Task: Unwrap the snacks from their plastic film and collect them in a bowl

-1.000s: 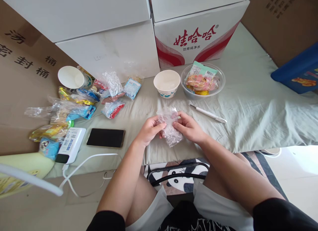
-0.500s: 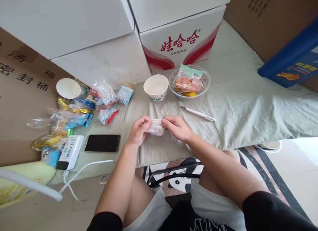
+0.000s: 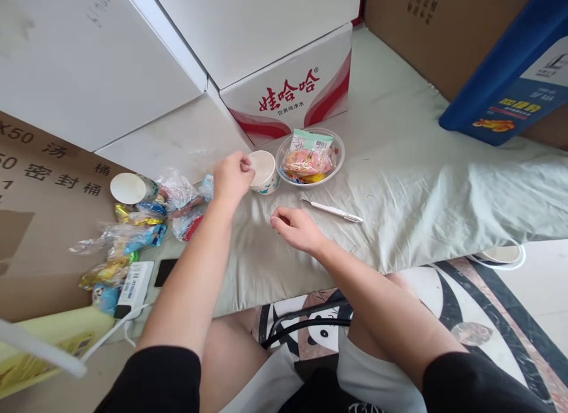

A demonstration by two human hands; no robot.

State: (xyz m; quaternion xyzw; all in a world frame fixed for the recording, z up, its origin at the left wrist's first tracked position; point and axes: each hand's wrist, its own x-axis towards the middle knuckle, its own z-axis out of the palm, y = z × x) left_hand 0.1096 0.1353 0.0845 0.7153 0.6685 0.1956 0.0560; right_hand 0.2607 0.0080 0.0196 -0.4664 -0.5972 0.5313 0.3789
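Shifted leftward in view since half a second ago: stacked white boxes point(image 3: 284, 28) and, with more front showing, the blue container point(image 3: 501, 99) at right. Parted now, after both pinching a crumpled clear wrapper: left hand point(image 3: 233, 179) up at the left rim of the paper cup point(image 3: 266, 171), fingers curled in; right hand point(image 3: 295, 226) alone over the cloth point(image 3: 399, 206), fingers loosely bent toward the thumb. Cannot tell contact with the rim, anything pinched in either hand, or the wrapper's whereabouts. Mostly covered by the left forearm, dark phone point(image 3: 164, 272), in full view earlier. Around, at far left, brown carton point(image 3: 26, 235); below, pale yellow container point(image 3: 48, 354); partly blocked by left hand and forearm, wrapped snacks point(image 3: 137, 238); just right of the cup, clear bowl point(image 3: 339, 155) with packets point(image 3: 306, 160) inside; at left, second paper cup point(image 3: 133, 188), tipped over; between right hand and bowl, pointed end of a slim white tool point(image 3: 335, 212).
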